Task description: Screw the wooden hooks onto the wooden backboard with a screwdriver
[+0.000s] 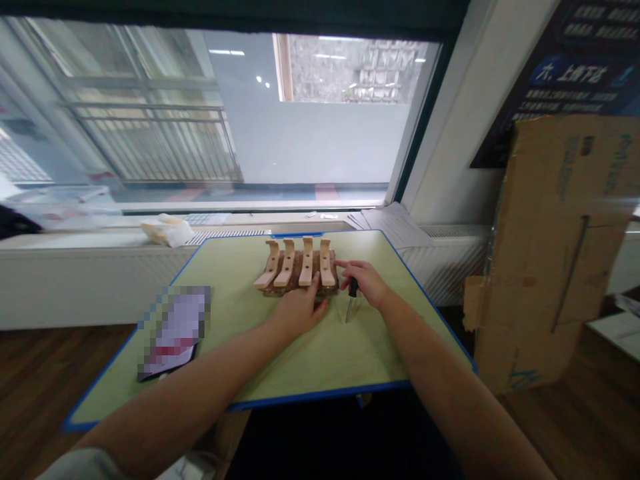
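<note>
A brown wooden hook rack (295,267) with several pale, curved wooden hooks lies on the table. Each hook has dark holes along its length, and its upper end curls up. My left hand (300,310) grips the rack's front edge near the right, one finger reaching up beside the rightmost hook. To the right of the rack, my right hand (367,280) is closed on a screwdriver (353,290) with a black handle. Its metal shaft points down toward the tabletop. The index finger of that hand stretches out to the rack's right edge.
The yellow-green table (320,360) has a blue rim. A phone (175,333), its screen pixelated, lies at the left. Behind are a windowsill with a crumpled packet (167,230) and papers (395,223). A large cardboard box (560,253) stands at the right.
</note>
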Action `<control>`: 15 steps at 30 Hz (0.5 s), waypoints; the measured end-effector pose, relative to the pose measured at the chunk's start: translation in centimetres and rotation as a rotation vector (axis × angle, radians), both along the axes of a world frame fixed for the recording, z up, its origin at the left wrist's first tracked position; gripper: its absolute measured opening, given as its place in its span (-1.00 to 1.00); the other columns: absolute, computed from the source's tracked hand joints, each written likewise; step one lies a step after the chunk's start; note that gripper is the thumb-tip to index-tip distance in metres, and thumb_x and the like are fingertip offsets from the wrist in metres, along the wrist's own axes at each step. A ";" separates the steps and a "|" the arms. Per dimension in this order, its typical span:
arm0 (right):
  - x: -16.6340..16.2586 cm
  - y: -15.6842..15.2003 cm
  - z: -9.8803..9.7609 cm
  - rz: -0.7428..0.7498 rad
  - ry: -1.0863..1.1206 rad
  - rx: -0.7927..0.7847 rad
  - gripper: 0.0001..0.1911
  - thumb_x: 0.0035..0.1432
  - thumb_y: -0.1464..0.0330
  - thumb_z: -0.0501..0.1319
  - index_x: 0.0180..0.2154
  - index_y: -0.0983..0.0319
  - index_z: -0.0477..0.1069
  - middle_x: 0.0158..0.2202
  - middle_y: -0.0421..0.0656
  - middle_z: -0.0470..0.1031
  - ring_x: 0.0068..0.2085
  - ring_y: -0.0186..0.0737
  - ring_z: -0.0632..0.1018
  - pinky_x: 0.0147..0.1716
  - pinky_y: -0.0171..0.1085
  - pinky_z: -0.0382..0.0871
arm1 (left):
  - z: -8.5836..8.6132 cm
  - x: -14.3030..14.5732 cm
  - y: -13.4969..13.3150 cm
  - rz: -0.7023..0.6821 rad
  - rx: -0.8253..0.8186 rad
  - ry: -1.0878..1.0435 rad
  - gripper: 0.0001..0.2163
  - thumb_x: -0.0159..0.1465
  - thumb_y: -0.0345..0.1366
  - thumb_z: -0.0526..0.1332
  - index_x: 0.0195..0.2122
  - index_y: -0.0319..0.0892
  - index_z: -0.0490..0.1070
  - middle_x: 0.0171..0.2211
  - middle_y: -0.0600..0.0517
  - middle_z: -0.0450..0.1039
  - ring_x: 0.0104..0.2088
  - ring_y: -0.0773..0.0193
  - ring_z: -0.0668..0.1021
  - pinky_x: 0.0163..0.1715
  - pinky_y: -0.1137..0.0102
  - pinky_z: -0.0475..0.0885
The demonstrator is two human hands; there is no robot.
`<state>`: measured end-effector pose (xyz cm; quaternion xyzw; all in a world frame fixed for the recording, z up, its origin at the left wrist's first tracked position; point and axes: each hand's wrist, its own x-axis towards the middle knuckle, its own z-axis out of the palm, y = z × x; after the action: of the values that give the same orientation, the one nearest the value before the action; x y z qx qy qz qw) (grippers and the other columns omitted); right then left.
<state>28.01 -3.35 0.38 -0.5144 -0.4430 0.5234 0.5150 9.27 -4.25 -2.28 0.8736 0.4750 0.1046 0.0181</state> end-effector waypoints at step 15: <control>-0.5 -0.1 -0.1 -0.001 0.024 0.041 -0.85 -0.27 0.38 0.23 -0.69 0.26 0.27 -0.24 -0.08 0.64 -0.53 -0.30 0.57 -0.62 -0.39 0.20 | 0.5 0.2 0.0 -0.025 -0.045 0.002 -0.49 0.34 -0.07 -0.03 0.18 -0.36 0.16 -0.13 -0.28 0.54 -0.17 -0.04 0.61 -0.20 0.19 0.48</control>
<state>27.52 -3.48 0.27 -0.4976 -0.4471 0.5202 0.5310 9.45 -4.26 -1.80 0.8790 0.4661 0.0929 0.0387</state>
